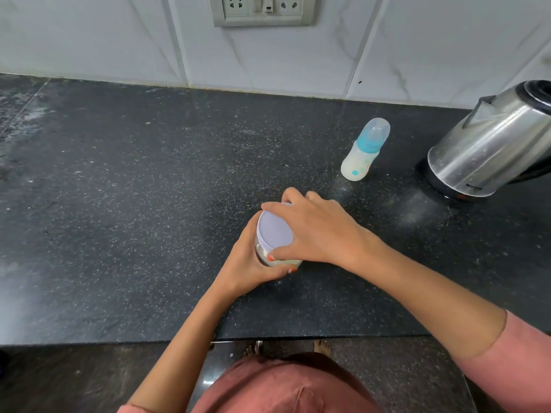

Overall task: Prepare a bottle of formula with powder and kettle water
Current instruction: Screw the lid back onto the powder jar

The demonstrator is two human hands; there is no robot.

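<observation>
A clear powder jar (pixel 278 262) with a pale lilac lid (pixel 274 231) stands on the black counter (pixel 134 189) near its front edge. My left hand (pixel 253 263) grips the jar's body from the left. My right hand (pixel 316 231) comes from above and curls its fingers and thumb round the lid's rim. A baby bottle (pixel 362 155) with a blue collar and a clear cap stands upright behind, to the right, with whitish content in it. A steel kettle (pixel 495 141) sits on its base at the far right.
A tiled wall (pixel 89 40) with a socket panel (pixel 262 10) rises behind the counter. The counter's front edge runs below my forearms, with the dark floor (pixel 387 377) and my feet beneath.
</observation>
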